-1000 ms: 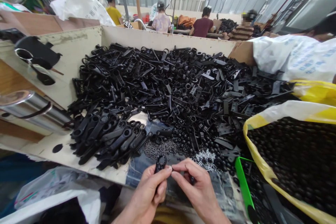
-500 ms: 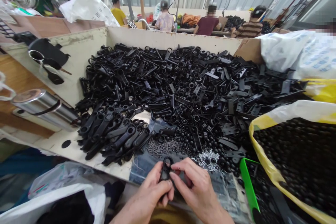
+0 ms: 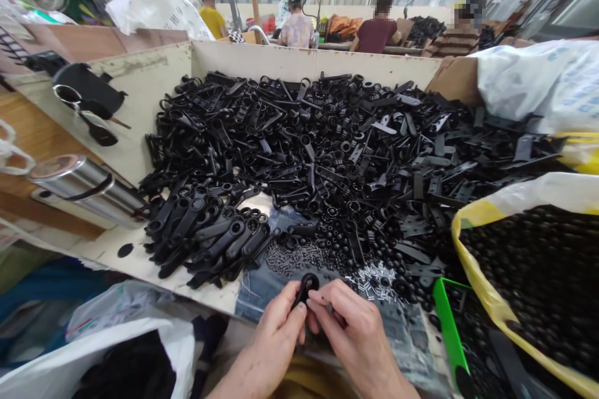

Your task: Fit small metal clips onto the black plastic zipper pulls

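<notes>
My left hand (image 3: pixel 281 323) grips a black part (image 3: pixel 305 288), ring end up, over the near edge of the cloth (image 3: pixel 257 299). My right hand (image 3: pixel 354 319) is narrow, fingertips at the ring; I cannot tell whether they pinch anything. Silver pins (image 3: pixel 378 280) lie beyond it, grey bits (image 3: pixel 291 258) farther left, black arms (image 3: pixel 219 238) left on the counter (image 3: pixel 140 269).

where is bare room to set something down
Pale board shows bare between the steel cylinder and the lined-up black arms, around a dark round spot. The blue sheet has a small patch between those arms and the left hand. Crowded: the black heap behind, and silver pins beyond the right hand.
</notes>
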{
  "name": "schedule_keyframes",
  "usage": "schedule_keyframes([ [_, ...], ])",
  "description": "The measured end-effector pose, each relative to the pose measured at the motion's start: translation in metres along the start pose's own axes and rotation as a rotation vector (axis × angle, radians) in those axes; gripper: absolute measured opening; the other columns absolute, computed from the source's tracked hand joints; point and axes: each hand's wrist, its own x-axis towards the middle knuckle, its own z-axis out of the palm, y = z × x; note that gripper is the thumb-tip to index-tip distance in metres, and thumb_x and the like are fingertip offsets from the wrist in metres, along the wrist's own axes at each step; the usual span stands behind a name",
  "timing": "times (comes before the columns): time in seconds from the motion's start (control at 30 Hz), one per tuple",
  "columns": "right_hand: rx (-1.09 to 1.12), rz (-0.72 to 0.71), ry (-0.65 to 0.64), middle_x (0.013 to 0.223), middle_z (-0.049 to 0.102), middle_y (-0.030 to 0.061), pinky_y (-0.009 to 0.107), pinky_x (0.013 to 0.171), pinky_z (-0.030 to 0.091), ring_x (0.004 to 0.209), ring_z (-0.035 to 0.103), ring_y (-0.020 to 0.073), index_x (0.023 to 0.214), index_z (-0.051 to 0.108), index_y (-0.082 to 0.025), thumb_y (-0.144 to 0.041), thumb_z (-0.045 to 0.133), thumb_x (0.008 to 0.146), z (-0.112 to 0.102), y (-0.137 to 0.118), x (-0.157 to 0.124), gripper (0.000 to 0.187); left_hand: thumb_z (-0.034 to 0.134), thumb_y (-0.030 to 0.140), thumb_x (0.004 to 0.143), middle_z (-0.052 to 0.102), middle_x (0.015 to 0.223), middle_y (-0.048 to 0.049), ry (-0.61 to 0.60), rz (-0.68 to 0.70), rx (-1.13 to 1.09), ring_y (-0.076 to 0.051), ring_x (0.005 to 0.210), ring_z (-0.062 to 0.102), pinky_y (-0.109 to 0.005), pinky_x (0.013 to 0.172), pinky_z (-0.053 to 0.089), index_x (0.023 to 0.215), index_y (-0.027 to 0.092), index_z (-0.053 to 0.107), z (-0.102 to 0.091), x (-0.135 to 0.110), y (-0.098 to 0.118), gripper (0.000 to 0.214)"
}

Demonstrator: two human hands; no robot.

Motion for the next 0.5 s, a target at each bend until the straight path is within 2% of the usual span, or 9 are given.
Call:
schedule_keyframes([
  [0.13, -0.123, -0.091, 0.000, 0.078, 0.071, 0.0049, 0.026, 0.062, 0.054, 0.066, 0.070, 0.0177, 0.104, 0.073, -0.019, -0.016, 0.046, 0.107, 0.001, 0.001, -0.006, 0.027, 0.070, 0.053, 0.088, 0.062, 0.070, 0.0015, 0.051, 0.050, 0.020, -0.017, 0.067, 0.053, -0.027, 0.064, 0.042, 0.119, 0.019, 0.071, 0.000, 0.003, -0.005, 0.047],
  [0.23, -0.246, -0.156, -0.055, 0.082, 0.075, 0.0074, 0.028, 0.061, 0.057, 0.068, 0.074, 0.0211, 0.125, 0.072, -0.018, -0.018, 0.049, 0.105, -0.001, 0.002, -0.010, 0.030, 0.069, 0.055, 0.088, 0.061, 0.066, 0.0018, 0.074, 0.091, 0.060, -0.018, 0.066, 0.055, -0.027, 0.064, 0.043, 0.118, 0.019, 0.071, -0.004, 0.006, -0.007, 0.047],
  [0.33, -0.245, -0.139, -0.098, 0.096, 0.079, 0.0090, 0.031, 0.066, 0.060, 0.075, 0.077, 0.0239, 0.137, 0.064, -0.023, -0.027, 0.052, 0.104, -0.008, 0.001, -0.011, 0.035, 0.067, 0.057, 0.088, 0.063, 0.069, 0.0004, 0.103, 0.119, 0.111, -0.020, 0.069, 0.057, -0.028, 0.066, 0.044, 0.118, 0.018, 0.069, -0.007, 0.009, -0.005, 0.049],
  [0.43, -0.134, -0.077, -0.060, 0.106, 0.079, 0.0073, 0.030, 0.074, 0.060, 0.084, 0.078, 0.0223, 0.133, 0.058, -0.027, -0.023, 0.045, 0.106, -0.014, 0.002, -0.008, 0.030, 0.057, 0.059, 0.094, 0.057, 0.063, 0.0026, 0.040, 0.160, 0.164, -0.018, 0.062, 0.052, -0.029, 0.064, 0.042, 0.108, 0.017, 0.067, -0.008, 0.009, -0.001, 0.045],
  [0.5, -0.079, -0.047, -0.082, 0.096, 0.077, 0.0044, 0.027, 0.070, 0.058, 0.079, 0.077, 0.0191, 0.120, 0.057, -0.027, -0.018, 0.039, 0.107, -0.014, 0.004, -0.007, 0.024, 0.057, 0.058, 0.093, 0.053, 0.059, 0.0040, 0.032, 0.171, 0.171, -0.017, 0.059, 0.049, -0.028, 0.063, 0.040, 0.101, 0.019, 0.067, -0.008, 0.009, -0.002, 0.042],
])
